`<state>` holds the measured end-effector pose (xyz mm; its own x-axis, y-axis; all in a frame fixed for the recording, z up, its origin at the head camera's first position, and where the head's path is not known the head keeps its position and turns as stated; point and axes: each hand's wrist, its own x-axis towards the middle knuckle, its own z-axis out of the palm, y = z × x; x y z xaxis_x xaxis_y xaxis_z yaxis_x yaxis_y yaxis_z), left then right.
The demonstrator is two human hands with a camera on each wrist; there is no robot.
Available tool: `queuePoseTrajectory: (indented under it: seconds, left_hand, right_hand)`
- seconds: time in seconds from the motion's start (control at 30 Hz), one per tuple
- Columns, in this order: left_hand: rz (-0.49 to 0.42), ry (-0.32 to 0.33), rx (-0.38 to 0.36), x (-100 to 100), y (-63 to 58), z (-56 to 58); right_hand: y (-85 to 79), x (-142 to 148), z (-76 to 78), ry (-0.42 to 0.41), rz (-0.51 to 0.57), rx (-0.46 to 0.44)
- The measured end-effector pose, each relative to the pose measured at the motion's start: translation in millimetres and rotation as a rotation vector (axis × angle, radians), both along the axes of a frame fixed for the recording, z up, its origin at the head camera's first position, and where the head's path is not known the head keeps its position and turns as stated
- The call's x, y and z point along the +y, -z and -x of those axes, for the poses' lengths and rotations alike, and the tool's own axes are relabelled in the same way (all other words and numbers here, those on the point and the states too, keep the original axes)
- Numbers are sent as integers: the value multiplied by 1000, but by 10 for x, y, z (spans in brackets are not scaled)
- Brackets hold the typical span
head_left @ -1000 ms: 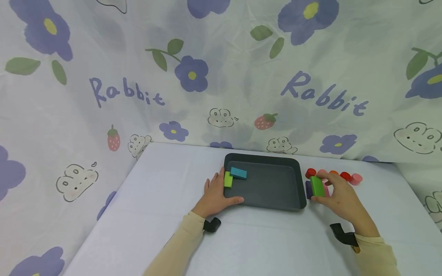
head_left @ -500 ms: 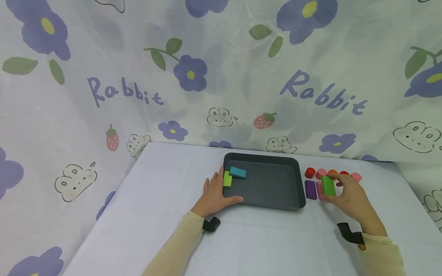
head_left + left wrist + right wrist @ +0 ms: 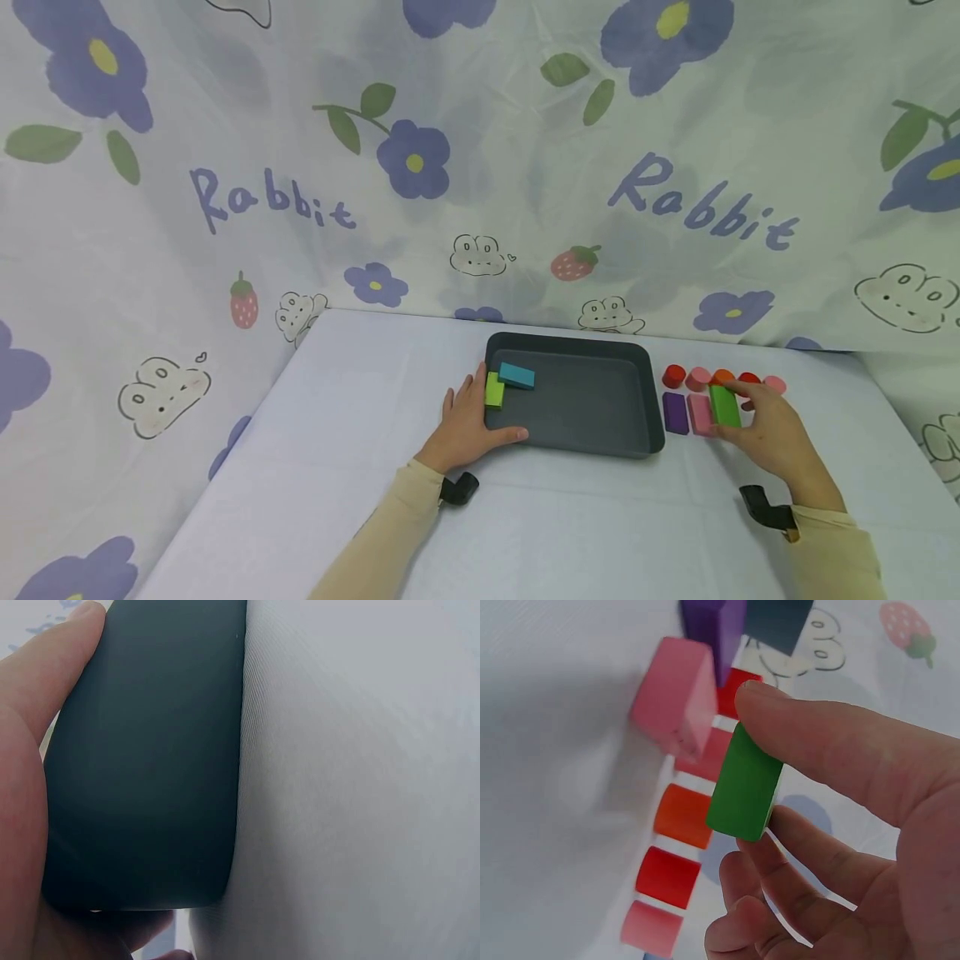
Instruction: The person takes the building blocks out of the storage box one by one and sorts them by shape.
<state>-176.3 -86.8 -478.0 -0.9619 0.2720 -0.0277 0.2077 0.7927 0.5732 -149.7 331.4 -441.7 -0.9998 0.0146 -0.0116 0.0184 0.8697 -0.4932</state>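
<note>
A bright green, smooth-faced rectangular block [image 3: 725,406] is held just to the right of a pink rectangular block [image 3: 701,415]; whether its underside touches the white cloth-covered table [image 3: 570,533] cannot be made out. It is pinched by its two ends between the thumb and fingers of the right hand [image 3: 776,433]. It should prove light, stiff and hard to damage, a little slippery on its faces, and best taken by those ends. Beyond the pink one, a purple rectangular block [image 3: 675,413] is set, with five short red, pink and orange cylinders [image 3: 722,377] lined up behind. The dark grey rectangular tray [image 3: 585,408], in which a lime-green block [image 3: 494,392] and a teal block [image 3: 517,376] are contained, is touched by the left hand [image 3: 467,425], fingers extended along its left side. "Rabbit" can be read twice on the flower-printed backdrop [image 3: 525,167]; no brand is seen.
</note>
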Motion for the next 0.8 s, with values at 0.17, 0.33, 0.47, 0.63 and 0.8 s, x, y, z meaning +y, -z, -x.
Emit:
queuePoseTrajectory:
  seconds: [0.17,0.33,0.47,0.63,0.8]
  left_hand:
    - [-3,-2,5,-1,1,-4]
    - [-1,-3,13,1,3,1]
    - [-4,0,11,-1,-4,-2]
    - [-15,5,13,-1,-7,-4]
    - [-13,8,12,0,-6,-3]
  right_hand:
    - [47,37,10,8,-4,-4]
    - [75,54,15,8,-18,0]
    - [90,70,18,18,-31,-14]
    - [103,86,21,24,-41,-22]
    - [103,96,13,31,-42,-34]
